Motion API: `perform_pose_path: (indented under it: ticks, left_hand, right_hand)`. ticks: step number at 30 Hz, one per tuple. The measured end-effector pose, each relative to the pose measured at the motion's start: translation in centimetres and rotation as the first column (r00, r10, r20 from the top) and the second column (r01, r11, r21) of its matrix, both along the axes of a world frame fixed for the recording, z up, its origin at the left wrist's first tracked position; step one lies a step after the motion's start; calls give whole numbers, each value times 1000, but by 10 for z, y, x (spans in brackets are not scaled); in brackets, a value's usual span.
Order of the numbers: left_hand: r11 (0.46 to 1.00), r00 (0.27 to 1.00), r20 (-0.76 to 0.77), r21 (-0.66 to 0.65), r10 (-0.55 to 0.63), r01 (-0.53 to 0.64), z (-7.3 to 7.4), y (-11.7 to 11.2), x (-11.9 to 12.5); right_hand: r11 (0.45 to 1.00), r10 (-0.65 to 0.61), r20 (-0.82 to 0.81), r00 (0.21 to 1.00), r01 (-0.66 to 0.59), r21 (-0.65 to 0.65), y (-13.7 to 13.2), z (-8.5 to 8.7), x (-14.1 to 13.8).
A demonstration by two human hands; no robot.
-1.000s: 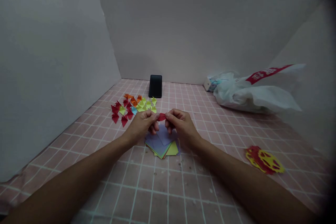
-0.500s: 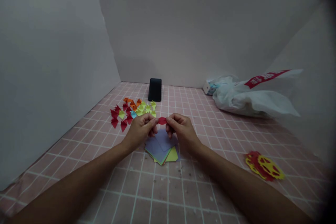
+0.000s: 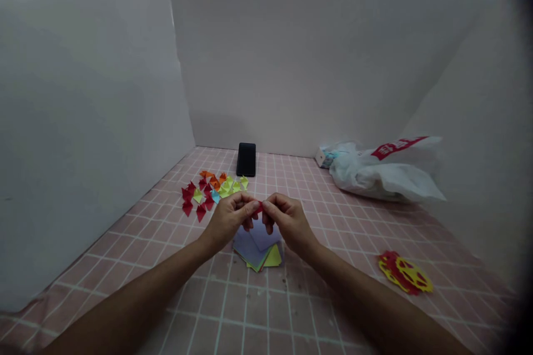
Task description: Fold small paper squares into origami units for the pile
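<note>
- Over the stacked sheets (image 3: pixel 245 245), left hand (image 3: pixel 227 219) and right hand (image 3: pixel 291 222) pinch a small red paper (image 3: pixel 260 207).
- The hands have drawn closer together, covering more of it; its shaping seems unfinished.
- Beyond, leftward, lie folded paper pieces (image 3: pixel 215 196).

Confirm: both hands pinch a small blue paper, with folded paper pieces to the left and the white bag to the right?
One slip: the small paper between the left hand and right hand is red, not blue, as the head view shows. The folded paper pieces and white bag are as you say.
</note>
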State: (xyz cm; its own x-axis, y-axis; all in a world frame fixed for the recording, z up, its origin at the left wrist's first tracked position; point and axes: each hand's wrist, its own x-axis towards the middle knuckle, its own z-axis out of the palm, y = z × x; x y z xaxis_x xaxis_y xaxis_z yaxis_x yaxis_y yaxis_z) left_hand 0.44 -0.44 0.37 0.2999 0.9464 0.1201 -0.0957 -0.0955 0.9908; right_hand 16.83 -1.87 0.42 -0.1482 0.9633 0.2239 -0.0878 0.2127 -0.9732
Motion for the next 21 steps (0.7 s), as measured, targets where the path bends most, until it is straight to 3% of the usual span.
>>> perform_pose_path:
  ticks: [8,12,17,21]
  left_hand:
    - [995,996,7,36,89,-89,1,-3,2]
    - [992,995,-52,100,82,-76,1,-4,2]
    - [994,993,-108,93,-44,54,-4,-6,4]
    - [980,972,-122,-29,-201,199,-16,-4,7]
  right_hand:
    - [992,112,4,994,-111,-58,11,3,-3]
    - [984,151,21,988,-148,-95,12,10,-5]
    - [993,14,103,995,-2,-121,-5,10,-3]
    - [980,-87,86,993,100,-170,-21,-12,-1]
